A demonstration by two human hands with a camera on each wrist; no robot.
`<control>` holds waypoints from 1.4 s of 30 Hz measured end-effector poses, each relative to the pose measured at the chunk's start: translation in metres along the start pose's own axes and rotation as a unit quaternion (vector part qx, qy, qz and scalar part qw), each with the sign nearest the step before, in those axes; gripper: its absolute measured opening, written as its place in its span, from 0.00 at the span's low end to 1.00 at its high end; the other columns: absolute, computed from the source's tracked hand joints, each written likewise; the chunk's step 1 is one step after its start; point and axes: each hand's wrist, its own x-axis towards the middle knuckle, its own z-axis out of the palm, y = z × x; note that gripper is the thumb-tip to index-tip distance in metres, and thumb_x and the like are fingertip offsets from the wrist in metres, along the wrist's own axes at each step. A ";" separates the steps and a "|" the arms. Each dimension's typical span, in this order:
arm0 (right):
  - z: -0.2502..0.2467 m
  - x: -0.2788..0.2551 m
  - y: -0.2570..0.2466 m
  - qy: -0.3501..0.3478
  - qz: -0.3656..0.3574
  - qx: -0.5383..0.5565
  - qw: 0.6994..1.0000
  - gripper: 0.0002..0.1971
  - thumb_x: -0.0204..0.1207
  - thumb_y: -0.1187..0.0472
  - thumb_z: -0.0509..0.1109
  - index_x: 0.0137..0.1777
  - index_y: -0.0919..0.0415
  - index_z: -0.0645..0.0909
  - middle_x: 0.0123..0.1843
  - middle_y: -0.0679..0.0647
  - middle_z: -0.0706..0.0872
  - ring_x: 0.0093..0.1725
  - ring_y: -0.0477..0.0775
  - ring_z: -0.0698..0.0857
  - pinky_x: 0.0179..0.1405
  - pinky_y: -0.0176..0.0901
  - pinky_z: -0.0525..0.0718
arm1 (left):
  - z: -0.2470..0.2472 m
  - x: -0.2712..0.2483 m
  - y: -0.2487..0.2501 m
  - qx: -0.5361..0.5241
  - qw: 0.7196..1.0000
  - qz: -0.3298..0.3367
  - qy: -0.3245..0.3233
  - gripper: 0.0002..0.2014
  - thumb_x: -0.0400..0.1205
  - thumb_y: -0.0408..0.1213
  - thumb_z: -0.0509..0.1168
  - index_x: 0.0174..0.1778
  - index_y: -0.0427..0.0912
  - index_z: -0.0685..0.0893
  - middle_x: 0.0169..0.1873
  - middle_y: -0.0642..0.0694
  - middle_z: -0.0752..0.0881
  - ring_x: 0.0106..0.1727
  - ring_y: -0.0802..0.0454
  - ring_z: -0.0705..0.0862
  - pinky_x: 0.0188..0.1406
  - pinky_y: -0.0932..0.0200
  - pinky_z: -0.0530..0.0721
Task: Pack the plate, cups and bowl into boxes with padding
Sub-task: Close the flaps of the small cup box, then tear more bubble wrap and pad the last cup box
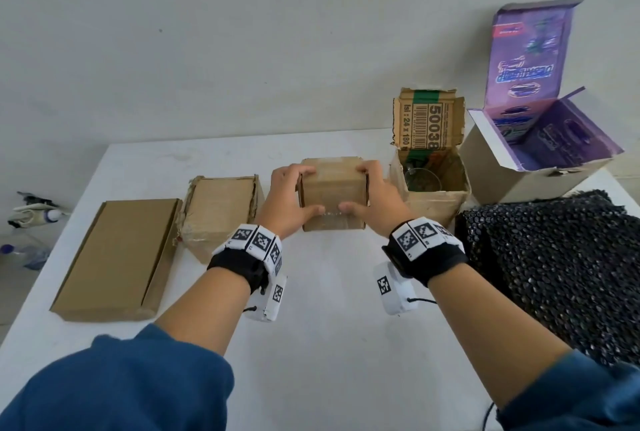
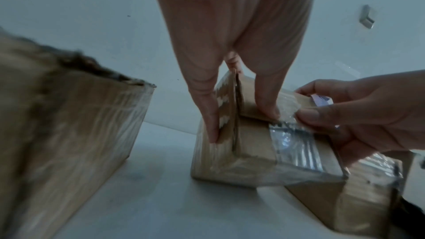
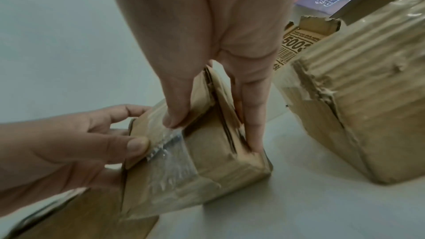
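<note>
A small brown cardboard box point(image 1: 332, 188) stands shut on the white table point(image 1: 311, 292), with clear tape over its near edge. My left hand point(image 1: 298, 191) grips its left side and my right hand point(image 1: 367, 190) grips its right side, both thumbs on the near top edge. In the left wrist view my left hand point(image 2: 241, 124) straddles the box's point(image 2: 253, 154) side flap. The right hand point(image 3: 214, 134) does the same on the box point(image 3: 207, 163) in the right wrist view. A clear glass point(image 1: 422, 179) sits in the open brown box point(image 1: 433, 198) to the right.
Left of the small box lie a medium shut carton point(image 1: 218, 216) and a flat shut carton point(image 1: 117, 257). An open purple-lined box point(image 1: 540, 153) stands at the back right. Black bubble wrap point(image 1: 554, 274) covers the table's right side. Bottles point(image 1: 24, 254) lie on the floor at left.
</note>
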 end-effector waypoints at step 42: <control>-0.267 -0.136 0.230 -0.004 0.123 -0.161 0.979 0.05 0.73 0.57 0.74 0.41 0.57 0.81 0.42 0.57 0.86 0.51 0.58 0.86 0.52 0.45 0.81 | 0.254 -0.049 0.215 0.130 0.975 -0.039 -0.177 0.07 0.77 0.45 0.71 0.46 0.47 0.83 0.40 0.52 0.85 0.47 0.52 0.85 0.50 0.55 0.83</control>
